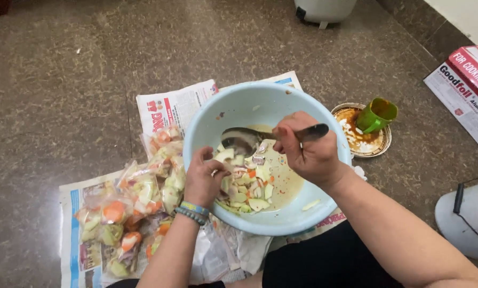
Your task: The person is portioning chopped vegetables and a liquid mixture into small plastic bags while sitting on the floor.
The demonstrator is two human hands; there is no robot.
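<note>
A large pale blue bowl (260,101) sits on newspaper on the floor, holding cut vegetable pieces (247,192) in a pale sauce. My right hand (308,152) is over the bowl, gripping a metal spoon (244,140) whose scoop points left into the bowl. My left hand (204,178) reaches into the bowl from the left, its fingers closed on vegetable pieces. Beaded bracelets circle that wrist.
Several clear plastic bags of cut vegetables (135,208) lie on newspaper (169,106) left of the bowl. A sauce-stained plate (359,141) with a tipped green cup (376,114) stands to the right. A foil box (465,88) and white appliances (468,216) are further right.
</note>
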